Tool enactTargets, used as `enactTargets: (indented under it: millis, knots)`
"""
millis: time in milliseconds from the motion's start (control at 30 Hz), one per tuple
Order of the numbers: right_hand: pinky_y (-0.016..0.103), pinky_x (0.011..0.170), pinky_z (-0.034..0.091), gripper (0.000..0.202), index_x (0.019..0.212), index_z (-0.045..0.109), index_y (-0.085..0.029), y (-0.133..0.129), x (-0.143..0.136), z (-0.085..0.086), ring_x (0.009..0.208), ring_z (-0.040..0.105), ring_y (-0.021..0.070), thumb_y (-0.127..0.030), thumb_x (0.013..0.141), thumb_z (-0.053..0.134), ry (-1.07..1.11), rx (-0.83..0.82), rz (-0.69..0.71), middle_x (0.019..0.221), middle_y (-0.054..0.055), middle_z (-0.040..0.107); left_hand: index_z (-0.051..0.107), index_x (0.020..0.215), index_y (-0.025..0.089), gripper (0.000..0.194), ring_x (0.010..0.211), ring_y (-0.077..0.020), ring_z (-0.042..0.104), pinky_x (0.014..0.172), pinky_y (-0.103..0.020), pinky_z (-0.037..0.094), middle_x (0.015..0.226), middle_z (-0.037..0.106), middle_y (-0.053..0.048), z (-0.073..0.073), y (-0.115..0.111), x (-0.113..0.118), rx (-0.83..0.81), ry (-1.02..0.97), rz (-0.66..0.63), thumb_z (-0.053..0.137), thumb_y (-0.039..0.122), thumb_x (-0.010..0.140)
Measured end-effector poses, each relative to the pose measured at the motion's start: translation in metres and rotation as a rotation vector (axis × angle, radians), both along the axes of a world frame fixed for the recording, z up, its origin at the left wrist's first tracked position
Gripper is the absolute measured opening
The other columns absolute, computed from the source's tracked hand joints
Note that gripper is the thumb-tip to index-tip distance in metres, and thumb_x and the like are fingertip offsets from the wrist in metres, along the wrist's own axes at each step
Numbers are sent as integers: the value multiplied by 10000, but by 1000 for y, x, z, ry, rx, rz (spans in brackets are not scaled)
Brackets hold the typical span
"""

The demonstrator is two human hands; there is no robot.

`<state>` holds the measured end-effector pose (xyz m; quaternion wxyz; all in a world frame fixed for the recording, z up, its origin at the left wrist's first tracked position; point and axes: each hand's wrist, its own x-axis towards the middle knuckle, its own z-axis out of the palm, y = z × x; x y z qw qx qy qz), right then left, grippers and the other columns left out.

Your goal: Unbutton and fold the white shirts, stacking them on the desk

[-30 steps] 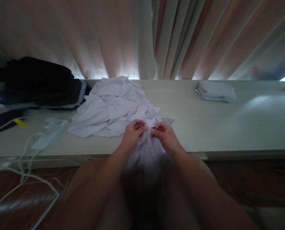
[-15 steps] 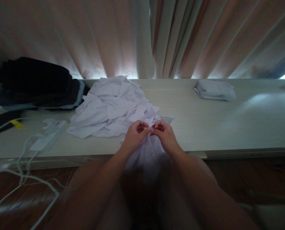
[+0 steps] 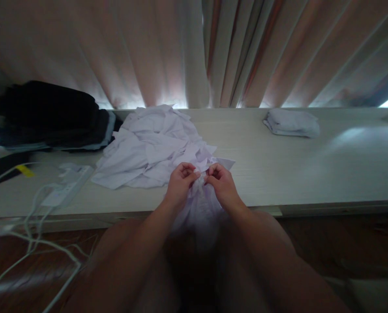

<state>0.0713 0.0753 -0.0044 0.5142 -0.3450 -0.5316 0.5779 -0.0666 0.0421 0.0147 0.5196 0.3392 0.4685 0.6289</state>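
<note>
A white collared shirt (image 3: 199, 208) hangs over the front edge of the white shelf, its lower part falling between my knees. My left hand (image 3: 181, 182) pinches the shirt's cloth below the collar. Close beside it, my right hand (image 3: 222, 182) pinches the opposite side of the same opening, thumb against fingers. A small gap separates the two sets of fingertips; whether a button lies there is too small to tell. Behind and left of my hands, a rumpled heap of white shirts (image 3: 148, 143) touches or runs into this shirt.
A folded white garment (image 3: 292, 122) lies at the back right of the shelf (image 3: 262, 174). Folded black clothes (image 3: 50, 113) are stacked at the left. A power strip (image 3: 66, 184) with white cables (image 3: 34, 234) sits at the front left. Curtains (image 3: 161, 52) hang behind.
My hands have drawn slightly apart, the left moving a little to the left, opening a gap between the fingertips. Both keep pinching the shirt.
</note>
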Motion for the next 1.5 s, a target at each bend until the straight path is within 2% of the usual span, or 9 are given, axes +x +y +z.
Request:
enactTargets:
  millis: [200, 433, 600, 700, 833, 1100, 1267, 1400, 1500]
  knots:
    - [257, 577, 444, 188, 718, 487, -222, -2, -2, 5, 625, 481, 116, -129, 646, 633, 104, -27, 10, 690, -64, 494, 540, 757, 184, 316, 546, -73, 472, 517, -207, 348, 628, 537, 68, 0, 0, -3, -23, -107, -68, 824, 150, 624]
    - [265, 575, 440, 186, 722, 499, -221, -4, -4, 4, 590, 501, 111, -132, 683, 657, 129, -30, 14, 671, -68, 500, 549, 757, 181, 317, 588, -73, 497, 581, -205, 398, 655, 535, 71, 2, 2, -4, -5, -186, -2, 818, 110, 605]
    - [278, 541, 406, 211, 782, 517, -233, -1, -2, -1, 539, 489, 124, -344, 781, 697, -21, -117, 25, 630, -62, 526, 554, 784, 184, 330, 620, -86, 527, 605, -220, 419, 696, 547, 63, 0, 3, -7, -9, -232, -74, 829, 123, 612]
    - [289, 549, 376, 291, 719, 548, -215, -1, -1, -2, 549, 480, 129, -453, 867, 626, -179, -64, 89, 617, -34, 527, 556, 782, 183, 332, 612, -85, 520, 588, -221, 409, 692, 550, 61, 1, 3, -11, -27, -250, -86, 831, 133, 604]
    - [290, 591, 357, 299, 662, 531, -210, -3, 1, 0, 577, 464, 126, -376, 903, 594, -206, 84, 115, 615, -34, 504, 556, 766, 178, 339, 599, -77, 503, 583, -216, 397, 678, 541, 67, 4, 3, -14, -39, -267, -81, 833, 112, 581]
    - [275, 555, 327, 303, 631, 497, -213, -2, -2, 1, 551, 424, 121, -322, 891, 609, -239, 94, -1, 579, -47, 462, 543, 714, 176, 332, 585, -68, 484, 579, -202, 382, 640, 537, 68, 4, 5, -14, -11, -237, -58, 834, 104, 571]
    - [282, 580, 389, 307, 785, 587, -218, -10, 1, -2, 593, 508, 146, -484, 937, 565, -348, 33, 267, 668, -17, 581, 543, 744, 190, 308, 591, -81, 505, 574, -208, 388, 644, 548, 68, 5, 9, -22, -7, -192, -10, 811, 124, 608]
    - [286, 655, 410, 167, 876, 688, -222, -16, 4, -11, 720, 563, 174, -362, 812, 751, -532, 159, 363, 816, 5, 683, 546, 752, 192, 308, 582, -76, 510, 569, -201, 396, 654, 551, 66, 5, 10, -22, 16, -153, 4, 818, 144, 617]
    - [297, 685, 446, 127, 868, 724, -209, -14, 4, -14, 748, 607, 187, -321, 867, 665, -470, 32, 410, 854, 24, 724, 582, 806, 196, 266, 586, -86, 524, 563, -207, 402, 689, 585, 47, 5, 12, -22, 18, -34, 1, 814, 202, 675]
